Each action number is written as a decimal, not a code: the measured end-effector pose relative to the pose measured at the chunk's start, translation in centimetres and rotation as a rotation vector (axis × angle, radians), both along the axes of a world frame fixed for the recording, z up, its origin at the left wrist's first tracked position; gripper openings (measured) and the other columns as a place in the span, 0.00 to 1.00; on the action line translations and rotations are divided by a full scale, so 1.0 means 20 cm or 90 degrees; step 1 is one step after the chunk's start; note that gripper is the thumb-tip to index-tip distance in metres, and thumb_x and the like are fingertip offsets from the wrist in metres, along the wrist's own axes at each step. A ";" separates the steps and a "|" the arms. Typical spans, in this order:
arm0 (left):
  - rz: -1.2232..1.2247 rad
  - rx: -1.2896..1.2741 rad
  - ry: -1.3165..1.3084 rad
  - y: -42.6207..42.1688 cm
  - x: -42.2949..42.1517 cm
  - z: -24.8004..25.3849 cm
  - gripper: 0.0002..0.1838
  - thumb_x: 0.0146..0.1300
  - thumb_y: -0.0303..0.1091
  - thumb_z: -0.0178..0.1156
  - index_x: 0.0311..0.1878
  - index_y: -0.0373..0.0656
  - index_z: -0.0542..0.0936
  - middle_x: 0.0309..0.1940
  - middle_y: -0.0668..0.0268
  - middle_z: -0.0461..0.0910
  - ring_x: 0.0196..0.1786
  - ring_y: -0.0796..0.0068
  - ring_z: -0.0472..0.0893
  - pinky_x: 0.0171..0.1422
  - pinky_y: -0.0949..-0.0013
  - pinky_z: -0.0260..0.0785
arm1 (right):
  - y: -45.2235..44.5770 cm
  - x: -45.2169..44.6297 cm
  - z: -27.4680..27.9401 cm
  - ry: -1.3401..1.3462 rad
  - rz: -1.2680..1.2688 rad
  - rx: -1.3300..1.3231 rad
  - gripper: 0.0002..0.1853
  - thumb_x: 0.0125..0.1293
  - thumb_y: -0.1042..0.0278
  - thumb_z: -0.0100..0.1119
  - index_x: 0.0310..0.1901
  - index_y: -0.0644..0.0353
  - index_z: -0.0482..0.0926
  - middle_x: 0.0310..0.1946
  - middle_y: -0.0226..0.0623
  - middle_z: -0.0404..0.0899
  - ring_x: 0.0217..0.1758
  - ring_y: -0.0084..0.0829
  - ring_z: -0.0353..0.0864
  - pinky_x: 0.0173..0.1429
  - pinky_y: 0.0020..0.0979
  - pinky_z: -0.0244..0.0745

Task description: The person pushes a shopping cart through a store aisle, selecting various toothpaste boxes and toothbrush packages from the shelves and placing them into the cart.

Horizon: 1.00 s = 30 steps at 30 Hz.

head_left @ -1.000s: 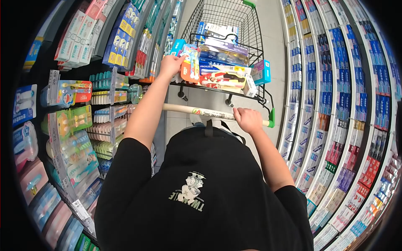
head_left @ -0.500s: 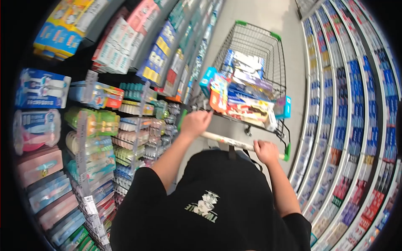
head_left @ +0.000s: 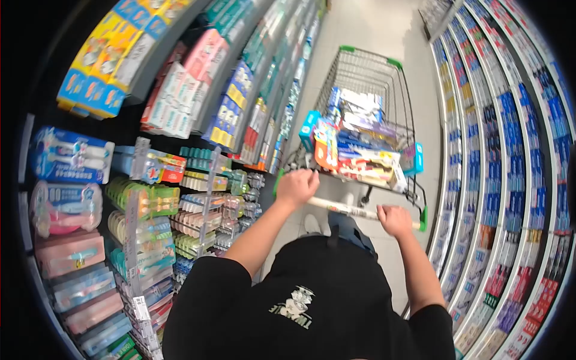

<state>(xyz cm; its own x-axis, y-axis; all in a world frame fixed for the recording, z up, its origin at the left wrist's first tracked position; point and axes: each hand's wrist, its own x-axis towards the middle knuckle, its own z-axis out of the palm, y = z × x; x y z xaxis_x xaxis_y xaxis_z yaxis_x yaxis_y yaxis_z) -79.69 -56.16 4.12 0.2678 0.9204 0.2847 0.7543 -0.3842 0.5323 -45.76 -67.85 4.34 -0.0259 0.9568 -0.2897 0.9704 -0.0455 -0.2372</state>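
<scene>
Two bare hands are being closed on a pale handle, the left hand near one end, the right hand near the other, fingers curled narrowly around it. Ahead of the grip, a shopping cart of dark wire mesh with green corners is being held. Just beyond the hands, white, blue, red and yellow packs are being carried, flanked by two turquoise boxes. Lettering on packs and handle is being lost to blur; behind the grip, upside-down print on a black shirt is being blurred likewise.
</scene>
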 end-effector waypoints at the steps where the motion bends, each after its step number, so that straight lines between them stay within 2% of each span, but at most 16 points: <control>1: -0.002 -0.002 -0.004 0.03 0.02 -0.02 0.20 0.72 0.45 0.60 0.24 0.46 0.79 0.24 0.58 0.83 0.29 0.51 0.85 0.34 0.49 0.77 | 0.03 0.01 0.01 0.006 -0.001 -0.008 0.30 0.79 0.42 0.46 0.29 0.54 0.87 0.30 0.48 0.87 0.39 0.53 0.88 0.46 0.54 0.82; 5: 0.022 -0.067 0.057 0.15 0.09 -0.02 0.19 0.75 0.46 0.56 0.30 0.44 0.84 0.31 0.55 0.86 0.33 0.46 0.86 0.38 0.45 0.78 | 0.16 0.10 0.01 0.013 0.002 -0.042 0.31 0.79 0.41 0.44 0.30 0.53 0.88 0.31 0.48 0.87 0.38 0.53 0.88 0.47 0.54 0.81; 10: 0.055 -0.076 0.087 0.30 0.19 0.00 0.20 0.77 0.46 0.53 0.32 0.44 0.83 0.33 0.54 0.86 0.35 0.44 0.85 0.39 0.45 0.77 | 0.33 0.18 0.06 0.018 0.011 -0.058 0.30 0.80 0.41 0.43 0.32 0.52 0.87 0.30 0.46 0.88 0.37 0.51 0.88 0.45 0.53 0.80; 21: 0.097 -0.083 0.106 0.61 0.38 0.02 0.20 0.77 0.45 0.53 0.31 0.44 0.83 0.32 0.56 0.86 0.34 0.44 0.85 0.38 0.45 0.76 | 0.67 0.37 0.05 0.033 0.033 -0.031 0.30 0.80 0.42 0.44 0.28 0.54 0.86 0.27 0.45 0.87 0.35 0.51 0.88 0.44 0.53 0.81; 27: 0.110 -0.058 0.098 0.77 0.48 0.01 0.18 0.75 0.45 0.54 0.33 0.47 0.86 0.33 0.55 0.88 0.36 0.47 0.87 0.40 0.46 0.79 | 0.85 0.47 0.06 0.028 0.031 -0.028 0.29 0.81 0.42 0.44 0.32 0.53 0.86 0.31 0.46 0.88 0.38 0.52 0.88 0.46 0.53 0.81; 30: 0.101 -0.040 0.076 0.85 0.52 0.01 0.18 0.75 0.44 0.55 0.31 0.46 0.84 0.31 0.56 0.87 0.35 0.47 0.87 0.39 0.45 0.79 | 0.93 0.51 0.03 0.020 0.047 0.001 0.29 0.81 0.43 0.44 0.32 0.55 0.86 0.31 0.47 0.88 0.37 0.53 0.88 0.46 0.53 0.82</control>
<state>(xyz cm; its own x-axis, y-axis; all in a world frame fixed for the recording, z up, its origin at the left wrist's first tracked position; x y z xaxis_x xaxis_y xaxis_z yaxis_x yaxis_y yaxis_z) -69.39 -39.07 4.38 0.1460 0.9688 0.2001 0.8623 -0.2238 0.4543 -35.58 -49.21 4.86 -0.1053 0.9523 -0.2865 0.9630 0.0257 -0.2683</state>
